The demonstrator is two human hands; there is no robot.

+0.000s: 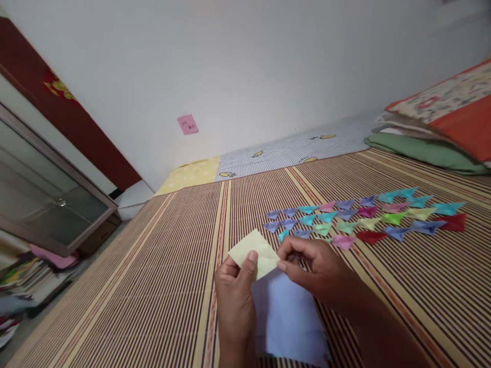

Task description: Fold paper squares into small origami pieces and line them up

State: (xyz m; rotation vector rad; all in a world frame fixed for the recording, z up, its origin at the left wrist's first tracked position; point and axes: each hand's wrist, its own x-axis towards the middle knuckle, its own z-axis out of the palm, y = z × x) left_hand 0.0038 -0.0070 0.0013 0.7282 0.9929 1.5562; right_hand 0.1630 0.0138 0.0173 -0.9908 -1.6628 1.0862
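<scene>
A pale yellow square of paper [255,250] is held up in front of me, one corner pointing away. My left hand [238,286] grips it from the left, thumb flat on top and the fingers behind. At its right corner, my right hand [312,260] pinches the edge between thumb and forefinger. Below the hands lies a bluish-white sheet [293,317], partly covered by them. Beyond my right hand, small folded paper shapes [347,214] in blue, pink, green, yellow and red are laid out in rows.
Everything rests on a striped mat [172,266]. Folded bedding [441,117] is piled at the far right. A pink note [187,124] is stuck to the white wall [249,66]. To the left stand a glass-fronted cabinet [49,189] and stacked books [32,281].
</scene>
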